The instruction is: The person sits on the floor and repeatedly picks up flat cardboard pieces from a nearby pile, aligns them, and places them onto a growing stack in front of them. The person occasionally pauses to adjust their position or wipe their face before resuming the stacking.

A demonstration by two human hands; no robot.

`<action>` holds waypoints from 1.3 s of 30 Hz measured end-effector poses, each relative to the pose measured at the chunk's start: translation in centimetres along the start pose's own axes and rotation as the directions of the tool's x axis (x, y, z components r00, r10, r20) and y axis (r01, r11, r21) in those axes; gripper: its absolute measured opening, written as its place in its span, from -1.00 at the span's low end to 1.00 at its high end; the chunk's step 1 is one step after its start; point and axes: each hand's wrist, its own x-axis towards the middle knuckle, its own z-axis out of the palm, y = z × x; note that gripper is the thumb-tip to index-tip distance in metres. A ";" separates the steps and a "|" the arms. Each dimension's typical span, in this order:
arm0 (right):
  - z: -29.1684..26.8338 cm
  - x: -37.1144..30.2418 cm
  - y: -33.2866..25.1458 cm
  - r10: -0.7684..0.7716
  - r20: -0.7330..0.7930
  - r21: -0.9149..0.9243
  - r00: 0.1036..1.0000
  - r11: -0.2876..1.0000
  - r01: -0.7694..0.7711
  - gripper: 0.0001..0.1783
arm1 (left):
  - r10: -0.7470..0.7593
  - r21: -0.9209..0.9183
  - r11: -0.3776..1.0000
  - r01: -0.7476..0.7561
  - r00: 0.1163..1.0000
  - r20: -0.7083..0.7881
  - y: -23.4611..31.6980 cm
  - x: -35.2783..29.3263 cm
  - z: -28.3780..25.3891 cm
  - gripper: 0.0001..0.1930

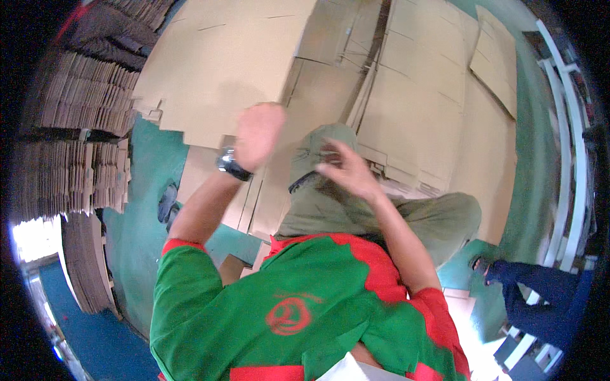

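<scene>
Large flat brown cardboard sheets (pixel 229 57) lie stacked on the floor in front of me. Over the near right edge of the left stack is my left hand (pixel 259 136), with a dark watch (pixel 234 164) on its wrist. Motion smears that hand and its fingers do not show clearly; whether it touches the cardboard I cannot tell. My right hand (pixel 349 170) is raised above my olive trousers (pixel 318 209), near my knee. Its fingers are spread, and nothing shows in them. To its right lies another stack of cut cardboard sheets (pixel 419 95).
Bundles of folded cardboard (pixel 82 95) stand along the left on a green floor (pixel 143 254). Dark footwear (pixel 168 203) is near my left elbow. A person's dark-clad legs (pixel 540 289) show at right, beside white rails (pixel 565 159). Another person's dark clothing (pixel 108 35) appears far left.
</scene>
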 end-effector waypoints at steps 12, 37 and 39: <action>-6.7 -6.7 -0.2 0.590 -0.460 0.754 0.664 0.655 -0.059 -0.65 | -0.116 -0.728 0.686 0.021 0.990 -0.081 12.1 6.3 -3.1 -0.56; -19.6 -20.0 1.3 0.554 -0.686 0.675 0.471 0.727 0.127 -0.67 | -0.008 -0.752 0.060 0.656 0.754 0.657 15.6 5.9 11.9 -0.46; -19.7 -19.7 1.8 0.589 -0.683 0.693 0.432 0.709 0.131 -0.68 | 0.040 -0.731 0.028 0.682 0.730 0.683 15.3 5.7 10.7 -0.51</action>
